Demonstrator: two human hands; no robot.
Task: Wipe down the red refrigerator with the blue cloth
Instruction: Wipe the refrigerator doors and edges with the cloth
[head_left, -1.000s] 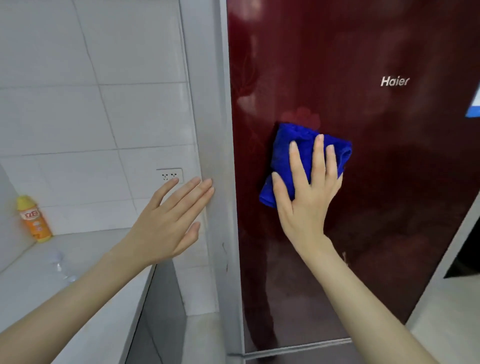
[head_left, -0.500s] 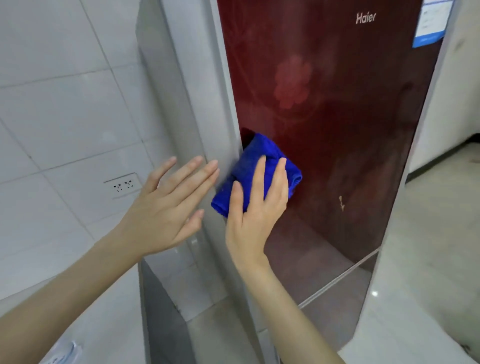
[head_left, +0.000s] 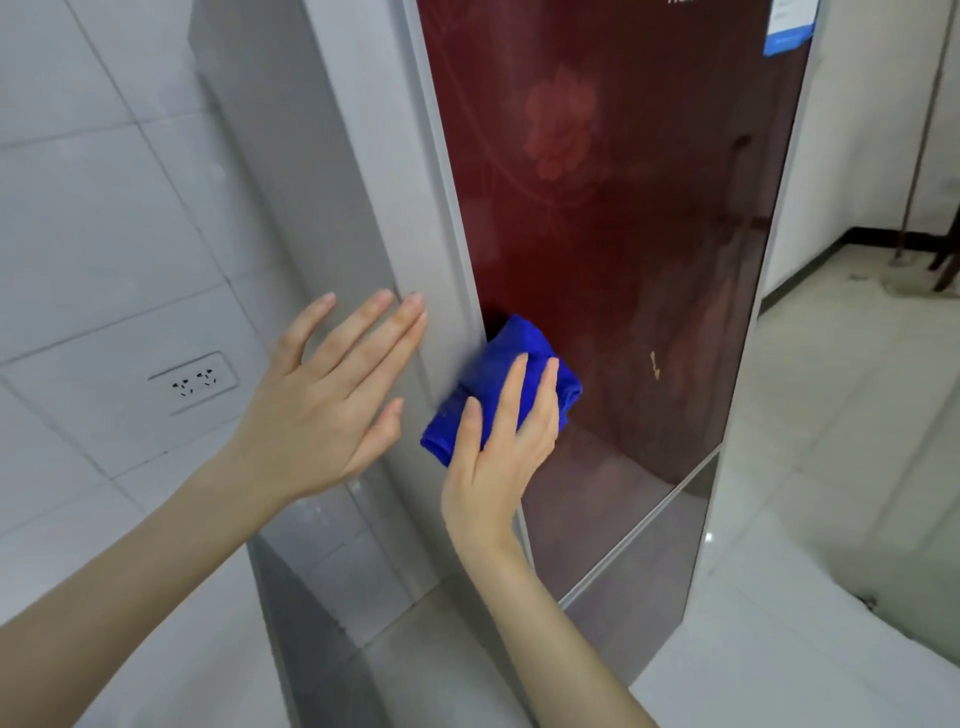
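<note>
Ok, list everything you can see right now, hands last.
refrigerator: one, glossy dark red door with grey side, centre.
blue cloth: one, blue, folded, at the door's left edge under the right hand.
label: one, white and blue, door's top right corner.
wall socket: one, white, on the wall at left.
tiled wall: one, white, left.
floor: pale tiles, right.
left hand: fingers straight, by the grey side.
right hand: flat, pressing the cloth to the door.

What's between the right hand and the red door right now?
The blue cloth, pressed under the right hand against the red refrigerator door, seen in the head view.
</note>
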